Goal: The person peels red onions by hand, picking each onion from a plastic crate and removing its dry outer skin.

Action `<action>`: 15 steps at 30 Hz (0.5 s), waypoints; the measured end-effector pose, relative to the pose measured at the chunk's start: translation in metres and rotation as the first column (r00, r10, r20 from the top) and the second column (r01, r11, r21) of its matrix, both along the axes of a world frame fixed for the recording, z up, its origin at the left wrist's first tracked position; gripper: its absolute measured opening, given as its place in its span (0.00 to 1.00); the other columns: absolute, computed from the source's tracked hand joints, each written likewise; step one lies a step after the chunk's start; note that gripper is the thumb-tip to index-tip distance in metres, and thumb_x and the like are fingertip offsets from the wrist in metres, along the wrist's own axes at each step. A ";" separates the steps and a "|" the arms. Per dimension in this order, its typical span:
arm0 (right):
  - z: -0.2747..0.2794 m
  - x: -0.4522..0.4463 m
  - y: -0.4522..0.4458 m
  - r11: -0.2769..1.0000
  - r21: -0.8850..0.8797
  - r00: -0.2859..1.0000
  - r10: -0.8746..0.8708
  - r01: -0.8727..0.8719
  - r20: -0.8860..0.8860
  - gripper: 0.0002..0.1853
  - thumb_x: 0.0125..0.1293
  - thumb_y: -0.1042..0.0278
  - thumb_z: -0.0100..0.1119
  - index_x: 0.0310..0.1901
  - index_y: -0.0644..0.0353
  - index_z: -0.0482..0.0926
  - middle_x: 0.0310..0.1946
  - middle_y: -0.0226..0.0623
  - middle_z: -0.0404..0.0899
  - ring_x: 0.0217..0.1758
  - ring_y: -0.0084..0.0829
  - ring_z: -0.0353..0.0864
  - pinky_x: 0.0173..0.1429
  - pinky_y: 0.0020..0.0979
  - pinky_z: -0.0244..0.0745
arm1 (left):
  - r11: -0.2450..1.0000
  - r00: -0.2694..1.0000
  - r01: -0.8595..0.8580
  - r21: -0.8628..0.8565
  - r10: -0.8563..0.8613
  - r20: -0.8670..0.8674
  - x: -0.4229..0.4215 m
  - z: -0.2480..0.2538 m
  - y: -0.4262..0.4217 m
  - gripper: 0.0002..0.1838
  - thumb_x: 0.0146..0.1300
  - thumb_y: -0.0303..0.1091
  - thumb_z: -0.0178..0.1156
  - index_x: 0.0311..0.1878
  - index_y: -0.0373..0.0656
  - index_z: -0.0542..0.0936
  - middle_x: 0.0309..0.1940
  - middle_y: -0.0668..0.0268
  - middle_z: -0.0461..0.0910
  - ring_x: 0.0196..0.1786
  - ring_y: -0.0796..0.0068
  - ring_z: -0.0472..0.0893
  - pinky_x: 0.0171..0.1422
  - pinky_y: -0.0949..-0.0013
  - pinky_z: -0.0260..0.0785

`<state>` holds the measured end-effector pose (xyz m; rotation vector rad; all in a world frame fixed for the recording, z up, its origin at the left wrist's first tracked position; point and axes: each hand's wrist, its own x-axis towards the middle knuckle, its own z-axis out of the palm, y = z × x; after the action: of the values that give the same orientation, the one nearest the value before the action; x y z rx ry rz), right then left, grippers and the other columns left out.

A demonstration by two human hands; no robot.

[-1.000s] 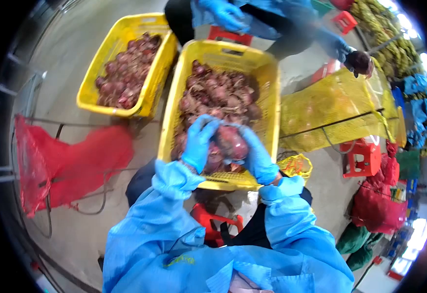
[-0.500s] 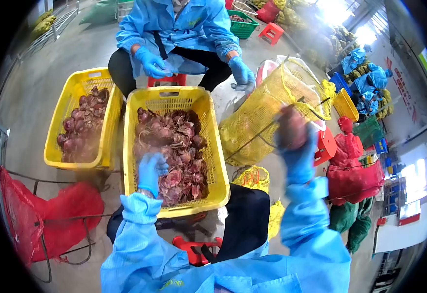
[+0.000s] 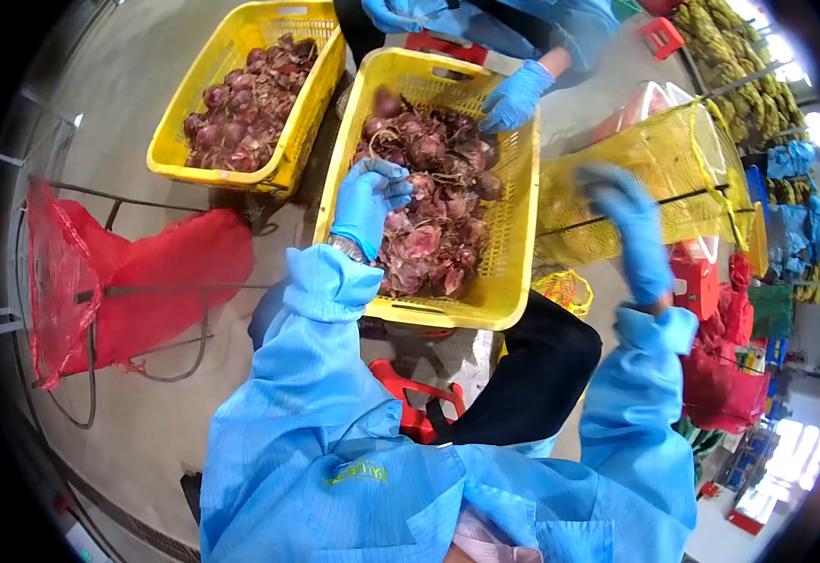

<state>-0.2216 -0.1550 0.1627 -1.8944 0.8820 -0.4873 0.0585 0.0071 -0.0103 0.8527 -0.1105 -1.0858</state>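
Many red onions [image 3: 429, 220] fill the middle yellow crate [image 3: 492, 314]. My left hand [image 3: 369, 208], in a blue glove, is over the crate's left side at the onions, its fingers bent; whether it grips one cannot be made out. Raised to the right of the crate is my right hand [image 3: 628, 225], gloved and blurred by motion, in front of the yellow mesh bag [image 3: 598, 188]; its fingers are smeared. A co-worker's gloved hand [image 3: 516, 97] reaches over the crate's upper right rim.
A second yellow crate [image 3: 272, 174] of onions stands at the upper left. Below it, a red mesh bag [image 3: 147, 286] hangs on a metal frame. Red stools [image 3: 696, 281] and red mesh sacks [image 3: 724, 385] are at the right. Another red stool [image 3: 415, 399] is beneath me.
The view has tilted down again. Half a second ago my right hand held an onion near the yellow mesh bag; none shows in it now. The co-worker's hand has come to the crate.
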 end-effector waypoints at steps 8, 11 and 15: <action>-0.272 0.116 0.063 0.914 0.131 0.900 0.402 -0.383 -0.171 0.22 0.60 0.65 0.64 0.58 0.52 0.78 0.50 0.41 0.82 0.50 0.37 0.82 0.58 0.33 0.74 | 0.999 0.998 -0.028 -0.029 0.026 -0.065 0.024 0.003 0.003 0.11 0.62 0.25 0.47 0.44 0.40 0.78 0.41 0.58 0.82 0.41 0.63 0.82 0.48 0.59 0.77; -0.295 0.123 0.105 0.719 -0.109 0.694 0.602 -0.686 -0.396 0.23 0.53 0.59 0.66 0.54 0.49 0.81 0.50 0.38 0.81 0.53 0.44 0.78 0.56 0.38 0.75 | 0.998 0.991 0.005 -0.070 -0.014 -0.131 0.027 0.005 0.003 0.12 0.63 0.26 0.48 0.46 0.38 0.78 0.41 0.58 0.82 0.42 0.63 0.82 0.50 0.60 0.76; -0.321 0.098 0.110 0.809 0.158 0.462 0.470 -0.566 -0.752 0.19 0.59 0.54 0.58 0.50 0.50 0.83 0.47 0.39 0.83 0.52 0.45 0.81 0.55 0.43 0.76 | 0.997 0.993 -0.023 -0.069 0.015 -0.117 0.029 0.013 0.008 0.13 0.63 0.26 0.48 0.47 0.38 0.78 0.42 0.57 0.82 0.41 0.64 0.82 0.50 0.60 0.76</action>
<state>-0.1240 -0.0451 -0.1585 -2.3763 0.7050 0.7544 0.0876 0.0148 0.0029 0.7248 -0.0429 -1.1052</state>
